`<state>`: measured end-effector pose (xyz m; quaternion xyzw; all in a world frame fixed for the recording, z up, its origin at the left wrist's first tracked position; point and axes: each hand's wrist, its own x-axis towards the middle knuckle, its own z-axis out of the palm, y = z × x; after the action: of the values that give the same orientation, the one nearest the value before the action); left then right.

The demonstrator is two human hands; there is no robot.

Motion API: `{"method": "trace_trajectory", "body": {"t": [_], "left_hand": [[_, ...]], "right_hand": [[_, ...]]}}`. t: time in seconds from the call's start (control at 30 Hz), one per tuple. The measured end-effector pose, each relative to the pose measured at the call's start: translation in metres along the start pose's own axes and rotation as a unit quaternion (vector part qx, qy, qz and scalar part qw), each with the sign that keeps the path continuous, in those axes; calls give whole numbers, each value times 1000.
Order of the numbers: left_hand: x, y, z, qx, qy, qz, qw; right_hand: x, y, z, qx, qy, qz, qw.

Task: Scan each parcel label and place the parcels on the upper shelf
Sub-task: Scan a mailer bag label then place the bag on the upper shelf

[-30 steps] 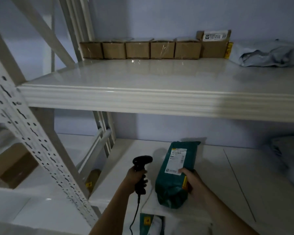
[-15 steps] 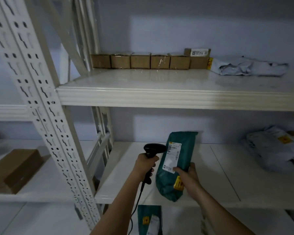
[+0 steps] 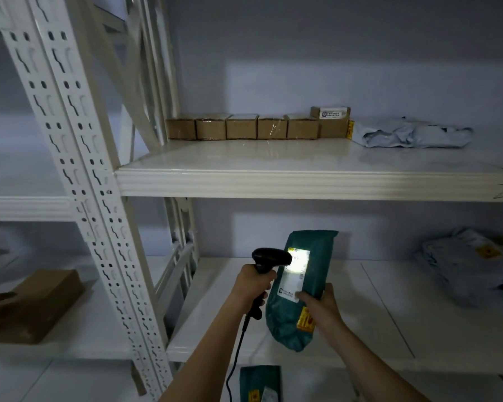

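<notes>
My right hand (image 3: 321,307) grips a green parcel bag (image 3: 311,265) near its lower half and holds it upright above the lower shelf (image 3: 360,323). A white label (image 3: 295,274) faces left, and its top is lit up bright. My left hand (image 3: 251,285) is closed around a black corded barcode scanner (image 3: 269,259), whose head points at the label from close by. The upper shelf (image 3: 302,181) carries a row of small brown boxes (image 3: 241,130) and a grey bag (image 3: 410,136) along its back.
A perforated white upright (image 3: 82,181) slants down on the left. More grey bags (image 3: 471,262) lie at the lower shelf's right end. Another green parcel (image 3: 260,384) sits below, at the bottom edge. A brown carton (image 3: 38,303) rests on the left bay's shelf.
The view has tilted back and the parcel has risen slightly. The scanner has closed in on the label, and its light now shines on the label's top.
</notes>
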<state>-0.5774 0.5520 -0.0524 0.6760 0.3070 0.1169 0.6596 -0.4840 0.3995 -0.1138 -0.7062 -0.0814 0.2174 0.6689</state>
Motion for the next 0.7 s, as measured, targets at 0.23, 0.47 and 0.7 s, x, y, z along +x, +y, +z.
{"method": "trace_trajectory", "body": {"t": [0.23,0.47,0.7], "left_hand": [[2,4,4,5,12,0,1000],[12,-6,3,-14,15,-22,1000],[38,-69,-3,-120,66,-95,986]], "right_hand": [[5,-1,-5,2,-1,4,1000],[9,0,-11,26,-10,25,999],[21,7,-26,31,-6,71,997]]}}
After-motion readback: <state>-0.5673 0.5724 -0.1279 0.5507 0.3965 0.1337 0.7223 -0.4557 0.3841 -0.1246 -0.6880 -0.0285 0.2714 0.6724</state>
